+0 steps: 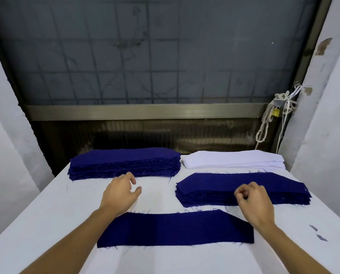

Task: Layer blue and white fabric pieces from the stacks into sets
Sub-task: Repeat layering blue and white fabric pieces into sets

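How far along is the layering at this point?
Done: one blue piece lies flat in front. In hand: nothing; left hand open by the far blue stack, right hand curled empty over the near blue stack. Remaining: a white layer from the white stack.

A single view is supplied, taken by a wide-angle camera worn on the head. The scene is looked at forward and downward, across the white table (46,214) toward the window (145,56) behind it. The left hand (119,192) and right hand (254,202) are framed close, in the lower half, and straight lines are bent near the picture's edges.
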